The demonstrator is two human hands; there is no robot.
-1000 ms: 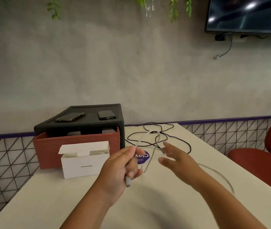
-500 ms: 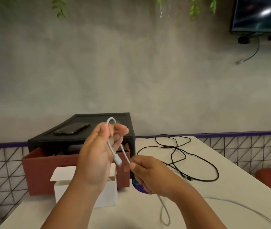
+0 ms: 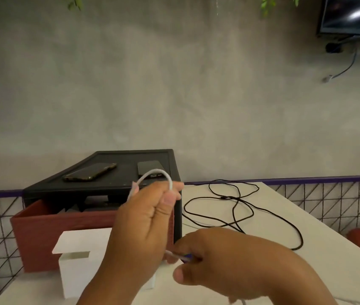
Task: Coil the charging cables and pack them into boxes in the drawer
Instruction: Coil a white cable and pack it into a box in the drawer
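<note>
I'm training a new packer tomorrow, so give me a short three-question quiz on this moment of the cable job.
1. True or false: the black cable lies coiled inside the white box.
2. The left hand holds up a loop of the white cable. What does the right hand do? A) pinches the same cable lower down B) rests on the box C) holds a phone
3. Fill in: two phones lie on top of the ____ drawer unit.
Key: 1 false, it lies loose on the table; 2 A; 3 black.
</note>
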